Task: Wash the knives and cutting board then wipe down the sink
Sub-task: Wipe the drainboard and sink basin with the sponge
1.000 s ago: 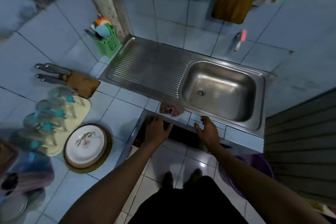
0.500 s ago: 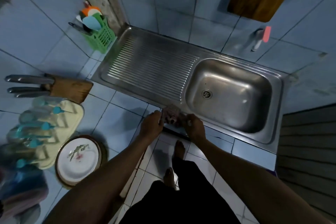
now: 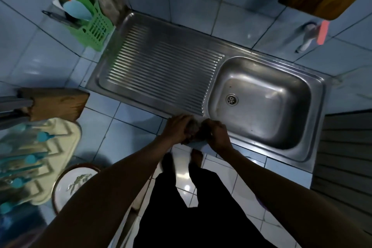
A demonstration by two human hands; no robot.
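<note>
Steel sink (image 3: 314,90) edge: left hand (image 3: 177,128) and right hand (image 3: 216,134), fingers curled, grip a cloth (image 3: 193,130).

The sink (image 3: 261,106) is showing brushed, faintly shiny steel; the knife block (image 3: 56,104) is looking like matt wood; the worktop (image 3: 124,127) tiles are gleaming glossy.

steel sink (image 3: 261,106) empty, cloth (image 3: 193,132) bunched at rim

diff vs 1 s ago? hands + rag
Both hands came up off the counter edge: left hand and right hand now grip the rag between them. Sink, knife block and plate unchanged.
</note>
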